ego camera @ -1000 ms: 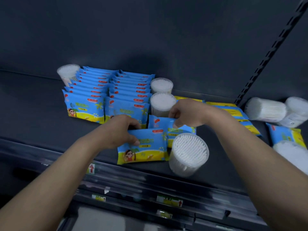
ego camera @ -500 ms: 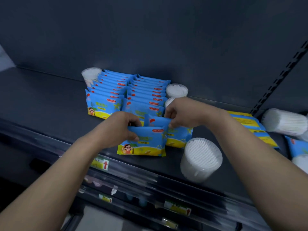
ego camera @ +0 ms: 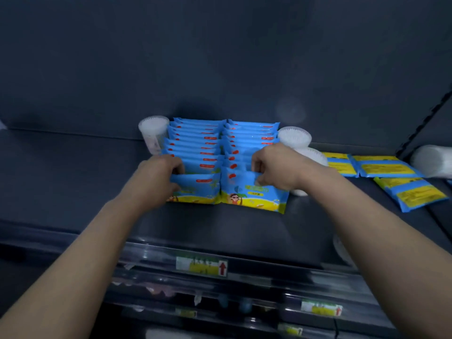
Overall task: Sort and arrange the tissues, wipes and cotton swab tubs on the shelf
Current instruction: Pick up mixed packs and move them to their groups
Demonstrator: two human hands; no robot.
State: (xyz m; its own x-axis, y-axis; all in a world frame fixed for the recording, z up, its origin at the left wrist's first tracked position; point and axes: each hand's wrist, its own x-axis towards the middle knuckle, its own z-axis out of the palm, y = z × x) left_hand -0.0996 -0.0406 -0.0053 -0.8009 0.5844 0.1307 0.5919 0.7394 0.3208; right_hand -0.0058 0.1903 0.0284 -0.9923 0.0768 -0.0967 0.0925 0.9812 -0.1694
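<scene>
In front of the wipes rows (ego camera: 221,143), left hand (ego camera: 159,174) grips left pack (ego camera: 198,189), right hand (ego camera: 276,167) pinches right pack (ego camera: 254,199), rows directly behind.

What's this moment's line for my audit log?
left hand: holds left front wipes pack | right hand: holds right front wipes pack

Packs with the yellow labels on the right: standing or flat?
Flat. The yellow-label packs lie on the shelf with broad faces up, unlike the upright wipe packs in rows.
</scene>
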